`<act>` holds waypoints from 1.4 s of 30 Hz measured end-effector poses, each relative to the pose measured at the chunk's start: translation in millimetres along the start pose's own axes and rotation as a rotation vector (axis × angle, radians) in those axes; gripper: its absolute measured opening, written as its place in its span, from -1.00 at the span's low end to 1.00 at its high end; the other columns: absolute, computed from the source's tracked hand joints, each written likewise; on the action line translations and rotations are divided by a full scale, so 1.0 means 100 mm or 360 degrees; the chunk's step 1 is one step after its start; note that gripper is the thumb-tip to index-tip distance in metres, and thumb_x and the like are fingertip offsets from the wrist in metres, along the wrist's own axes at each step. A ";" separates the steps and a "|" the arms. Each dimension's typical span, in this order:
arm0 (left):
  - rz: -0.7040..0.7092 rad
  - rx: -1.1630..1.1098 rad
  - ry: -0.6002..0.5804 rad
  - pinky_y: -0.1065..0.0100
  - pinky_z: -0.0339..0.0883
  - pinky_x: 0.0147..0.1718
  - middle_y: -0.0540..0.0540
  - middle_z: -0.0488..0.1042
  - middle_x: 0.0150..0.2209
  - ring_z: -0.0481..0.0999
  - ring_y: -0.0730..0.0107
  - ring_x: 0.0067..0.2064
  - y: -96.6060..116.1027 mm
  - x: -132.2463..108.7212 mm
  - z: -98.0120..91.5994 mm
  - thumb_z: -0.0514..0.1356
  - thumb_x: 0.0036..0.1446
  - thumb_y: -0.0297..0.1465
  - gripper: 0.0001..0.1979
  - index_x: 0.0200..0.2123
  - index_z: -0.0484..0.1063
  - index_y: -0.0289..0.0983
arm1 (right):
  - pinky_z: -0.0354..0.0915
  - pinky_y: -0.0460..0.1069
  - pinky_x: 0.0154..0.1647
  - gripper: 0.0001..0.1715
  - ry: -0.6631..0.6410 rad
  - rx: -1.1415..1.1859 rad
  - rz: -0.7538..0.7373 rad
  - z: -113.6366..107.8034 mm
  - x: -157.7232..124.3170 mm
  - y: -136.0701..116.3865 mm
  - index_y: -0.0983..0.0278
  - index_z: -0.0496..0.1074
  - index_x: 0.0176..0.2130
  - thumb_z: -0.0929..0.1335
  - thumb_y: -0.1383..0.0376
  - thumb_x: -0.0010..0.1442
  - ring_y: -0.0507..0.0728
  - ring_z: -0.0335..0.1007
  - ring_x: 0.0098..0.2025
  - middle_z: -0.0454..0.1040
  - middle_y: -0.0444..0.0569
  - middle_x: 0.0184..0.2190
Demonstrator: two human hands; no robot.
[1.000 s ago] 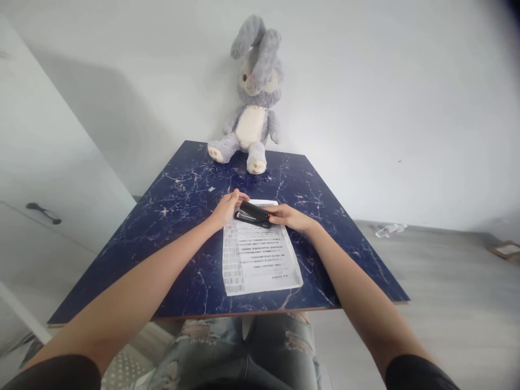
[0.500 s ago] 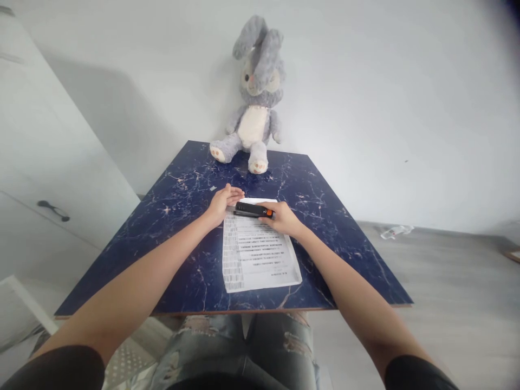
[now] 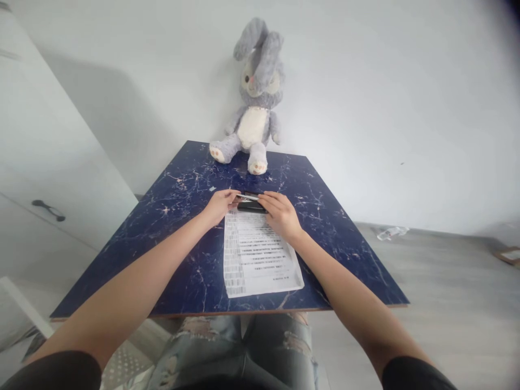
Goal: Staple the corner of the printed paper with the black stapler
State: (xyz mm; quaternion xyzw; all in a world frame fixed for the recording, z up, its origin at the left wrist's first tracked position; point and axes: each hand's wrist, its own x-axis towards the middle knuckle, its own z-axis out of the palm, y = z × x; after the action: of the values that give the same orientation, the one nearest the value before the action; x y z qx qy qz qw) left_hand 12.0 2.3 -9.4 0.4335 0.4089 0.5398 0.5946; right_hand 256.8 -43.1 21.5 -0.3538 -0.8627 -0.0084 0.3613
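A printed sheet of paper (image 3: 260, 254) lies on the dark blue marbled table (image 3: 182, 238). A black stapler (image 3: 248, 203) sits at the sheet's far edge. My right hand (image 3: 280, 215) is curled over the stapler from the right, fingers pressed on it. My left hand (image 3: 219, 205) pinches the stapler's left end and the paper's top left corner. Most of the stapler is hidden under my fingers.
A grey and white plush rabbit (image 3: 255, 103) sits at the table's far edge against the white wall. A white cabinet with a dark handle (image 3: 49, 210) stands to the left. Small litter (image 3: 390, 232) lies on the grey floor at right.
The stapler has moved back to the paper's far edge and turned, its orange tip now hidden. My right hand has come over it and my left hand has closed on its left end.
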 end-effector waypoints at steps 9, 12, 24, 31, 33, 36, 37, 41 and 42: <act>0.0572 0.0495 0.0517 0.40 0.29 -0.45 -0.08 0.49 -0.31 0.40 0.44 -0.42 0.13 -0.01 -0.05 0.04 0.38 -0.40 -0.79 -0.20 0.48 -0.27 | 0.43 0.05 -0.21 -0.61 -0.0352 0.0735 0.0766 0.03 -0.05 0.26 0.29 0.65 -0.21 0.57 0.07 0.05 0.19 0.53 -0.30 0.61 -0.06 -0.33; 0.0777 0.0693 0.0431 0.31 0.46 -0.23 -0.15 0.56 -0.14 0.53 0.36 -0.27 0.23 -0.14 0.04 -0.01 0.45 -0.35 -0.74 -0.04 0.46 -0.24 | 0.45 0.11 -0.05 -0.55 -0.0391 0.0698 0.0594 0.01 -0.02 0.21 0.27 0.64 -0.16 0.61 0.05 0.04 0.24 0.56 -0.19 0.64 0.00 -0.23; 0.2215 0.1585 -0.0640 0.11 0.33 0.36 -0.13 0.59 0.20 0.57 0.35 0.23 0.18 -0.41 0.24 0.12 0.47 -0.50 -0.55 0.35 0.32 -0.16 | 0.55 0.09 0.01 -0.48 0.0118 0.1615 0.0535 -0.01 0.06 -0.14 0.20 0.55 -0.01 0.63 0.05 0.13 0.17 0.59 -0.12 0.62 0.00 -0.13; 0.2348 0.1739 -0.0396 0.19 0.32 0.25 -0.11 0.65 0.11 0.62 0.41 0.12 0.20 -0.42 0.26 0.17 0.44 -0.52 -0.53 0.34 0.32 -0.11 | 0.57 0.14 0.07 -0.38 -0.0076 0.1871 0.0671 -0.01 0.07 -0.15 0.19 0.60 0.06 0.67 0.17 0.03 0.20 0.64 -0.06 0.67 0.01 -0.05; 0.2325 0.1769 -0.0508 0.17 0.33 0.24 -0.12 0.64 0.13 0.59 0.37 0.15 0.22 -0.42 0.26 0.18 0.45 -0.46 -0.57 0.31 0.34 -0.11 | 0.57 0.13 0.06 -0.41 -0.0041 0.1808 0.0665 -0.03 0.08 -0.09 0.20 0.61 0.05 0.66 0.17 0.04 0.19 0.65 -0.09 0.67 0.02 -0.07; 0.2187 0.1770 -0.0315 0.09 0.36 0.21 -0.17 0.61 0.13 0.56 0.21 0.17 0.27 -0.36 0.19 0.22 0.43 -0.33 -0.69 0.20 0.44 -0.15 | 0.57 0.12 0.04 -0.55 0.0124 0.1436 0.0655 -0.11 0.07 0.20 0.25 0.65 -0.05 0.62 0.17 0.08 0.18 0.64 -0.15 0.67 0.02 -0.16; 0.2062 0.1783 -0.0093 0.06 0.36 0.21 -0.22 0.59 0.14 0.54 0.14 0.18 0.29 -0.32 0.13 0.20 0.43 -0.32 -0.72 0.15 0.47 -0.18 | 0.57 0.12 0.04 -0.64 0.0211 0.1232 0.0672 -0.14 0.04 0.36 0.26 0.66 -0.12 0.60 0.17 0.09 0.18 0.63 -0.17 0.67 0.02 -0.19; 0.1201 0.2084 0.0727 -0.12 0.31 0.19 -0.43 0.44 0.21 0.44 -0.18 0.22 0.27 -0.08 -0.28 0.13 0.37 -0.39 -0.66 0.12 0.54 -0.31 | 0.58 0.12 0.01 -0.88 0.0403 0.0382 0.0857 -0.25 -0.14 1.07 0.29 0.64 -0.31 0.48 0.32 0.08 0.20 0.64 -0.24 0.67 0.02 -0.23; 0.0966 0.2192 0.0776 -0.16 0.32 0.16 -0.45 0.45 0.20 0.43 -0.25 0.20 0.26 -0.02 -0.39 0.16 0.33 -0.38 -0.64 0.12 0.55 -0.32 | 0.58 0.11 0.02 -0.87 0.0345 0.0236 0.0935 -0.26 -0.19 1.21 0.29 0.65 -0.32 0.46 0.36 0.06 0.21 0.66 -0.23 0.68 0.02 -0.23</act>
State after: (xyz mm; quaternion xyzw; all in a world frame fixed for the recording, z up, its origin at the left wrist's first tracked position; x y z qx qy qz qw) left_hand -32.8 4.5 3.7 0.6660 0.6338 0.3836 -0.0872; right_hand 356.8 29.3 -0.9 -0.5574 -0.6784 0.1214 0.4629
